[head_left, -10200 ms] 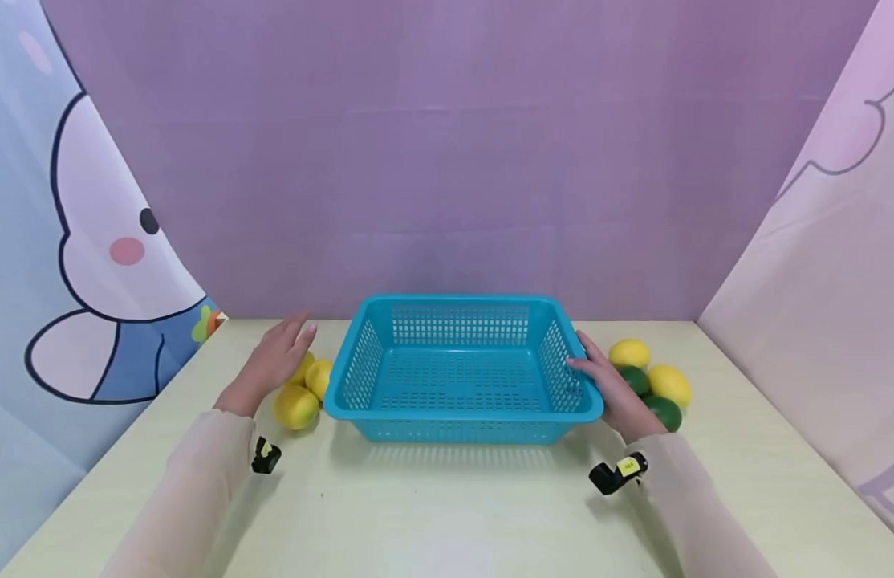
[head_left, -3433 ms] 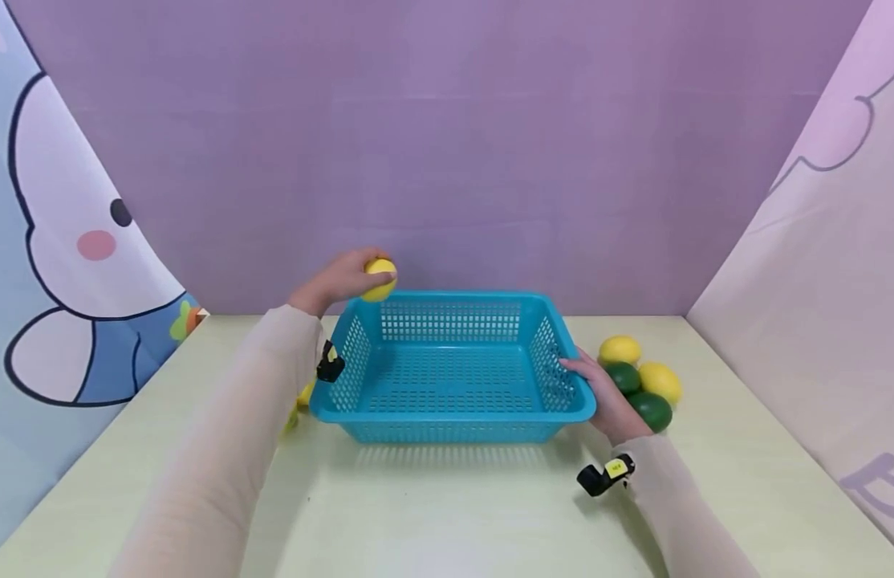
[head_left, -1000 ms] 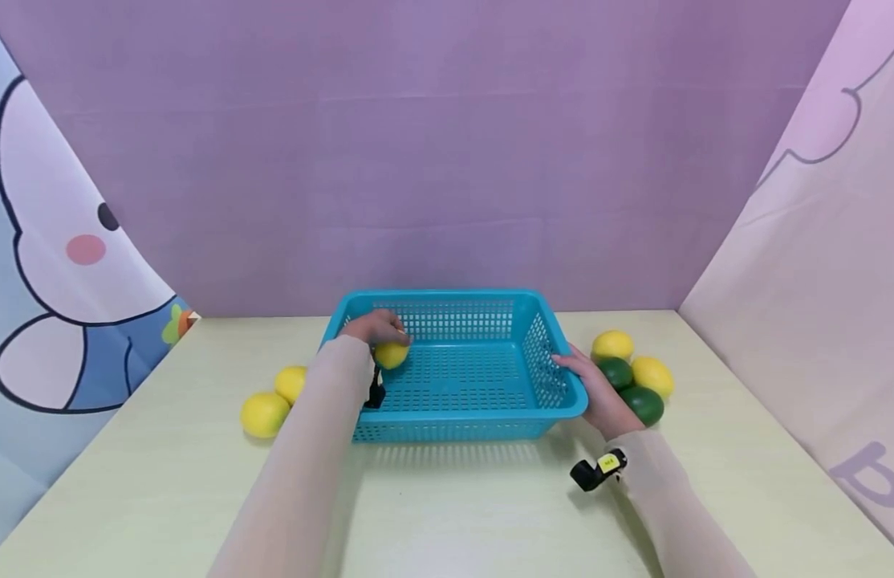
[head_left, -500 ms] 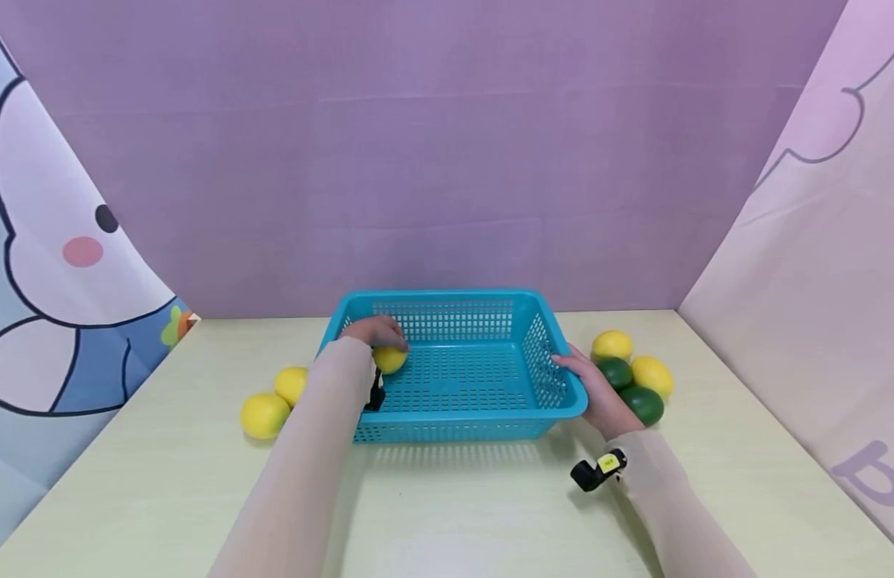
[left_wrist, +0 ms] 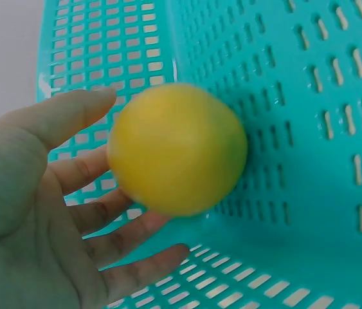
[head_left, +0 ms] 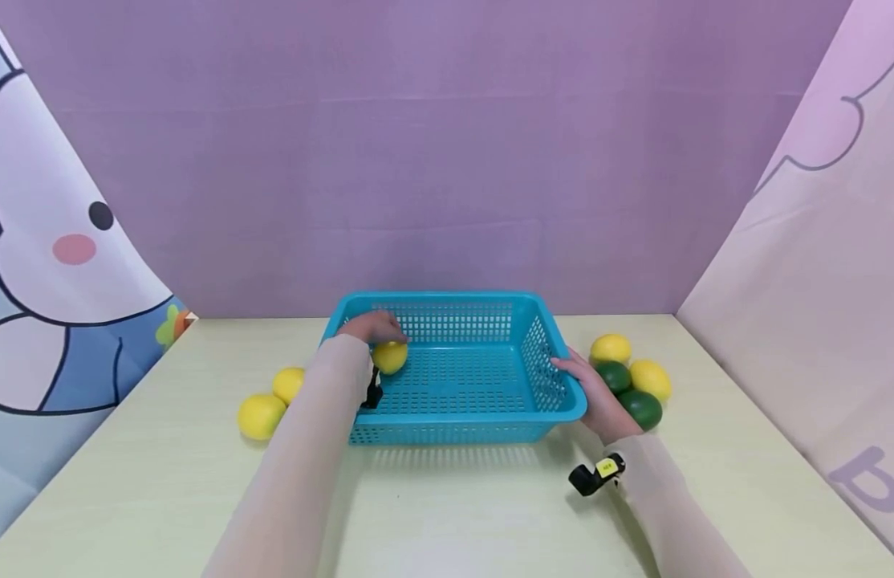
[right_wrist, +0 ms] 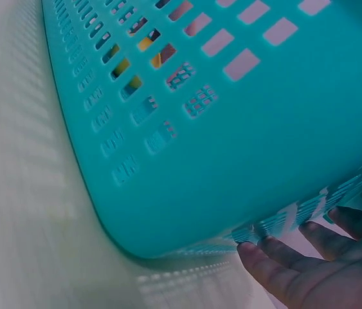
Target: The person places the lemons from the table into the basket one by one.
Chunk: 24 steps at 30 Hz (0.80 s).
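- Head view: The blue basket (head_left: 454, 417) sits in the middle of the desk (head_left: 454, 514), where both hands can get to it. One yellow lemon (head_left: 391, 359) is inside it, at the left end, just under the left hand (head_left: 375, 327). The right hand (head_left: 597, 397) grips the right side of the basket near the rim, I think so it won't slide. Two loose lemons (head_left: 261, 417) lie together on the desk to the left. On the right, two more lemons (head_left: 651, 380) and two green fruits (head_left: 641, 409) sit in a bunch near the right hand.
- Left wrist view: The left hand is spread wide and loose. Its fingers reach behind the lemon and don't squeeze it. It looks like the basket holds the lemon up, near a corner.
- Right wrist view: The right hand's fingertips touch the outside of the basket. I can't see its thumb here. Bits of yellow peek through the holes.
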Each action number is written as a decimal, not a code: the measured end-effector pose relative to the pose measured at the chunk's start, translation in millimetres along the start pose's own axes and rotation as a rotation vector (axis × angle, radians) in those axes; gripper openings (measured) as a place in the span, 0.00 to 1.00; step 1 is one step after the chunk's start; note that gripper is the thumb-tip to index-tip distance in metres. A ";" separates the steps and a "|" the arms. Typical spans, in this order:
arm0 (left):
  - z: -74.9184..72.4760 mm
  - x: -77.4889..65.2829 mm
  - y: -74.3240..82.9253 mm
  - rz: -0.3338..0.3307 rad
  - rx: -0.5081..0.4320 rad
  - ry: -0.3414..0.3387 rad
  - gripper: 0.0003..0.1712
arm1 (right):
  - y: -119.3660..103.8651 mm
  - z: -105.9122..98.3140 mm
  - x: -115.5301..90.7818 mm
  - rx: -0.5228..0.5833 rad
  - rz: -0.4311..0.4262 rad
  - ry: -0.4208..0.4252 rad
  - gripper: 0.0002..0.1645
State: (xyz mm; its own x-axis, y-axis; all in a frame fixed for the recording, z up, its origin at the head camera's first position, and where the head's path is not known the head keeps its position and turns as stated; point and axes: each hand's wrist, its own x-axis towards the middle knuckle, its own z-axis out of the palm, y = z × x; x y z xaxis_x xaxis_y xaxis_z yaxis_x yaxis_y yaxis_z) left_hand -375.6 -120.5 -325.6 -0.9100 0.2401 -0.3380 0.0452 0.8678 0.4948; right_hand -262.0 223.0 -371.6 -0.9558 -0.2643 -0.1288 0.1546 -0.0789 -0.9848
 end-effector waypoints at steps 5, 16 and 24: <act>-8.3 -1.2 -2.3 0.046 0.015 -0.002 0.27 | 0.8 0.5 -0.2 0.012 -0.016 -0.026 0.37; -17.5 -10.1 1.6 0.083 -0.047 0.017 0.31 | -1.7 -1.8 -1.1 0.008 -0.003 -0.030 0.37; -27.5 -11.8 10.8 0.145 -0.130 -0.005 0.28 | 0.0 -3.3 -0.6 0.009 -0.016 -0.034 0.37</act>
State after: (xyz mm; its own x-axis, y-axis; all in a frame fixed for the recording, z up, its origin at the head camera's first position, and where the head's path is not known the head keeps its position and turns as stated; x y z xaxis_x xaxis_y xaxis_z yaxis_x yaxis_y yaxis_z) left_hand -375.7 -126.0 -294.3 -0.8956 0.3612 -0.2596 0.1218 0.7604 0.6379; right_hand -262.3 226.4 -371.8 -0.9492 -0.2951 -0.1089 0.1416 -0.0919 -0.9856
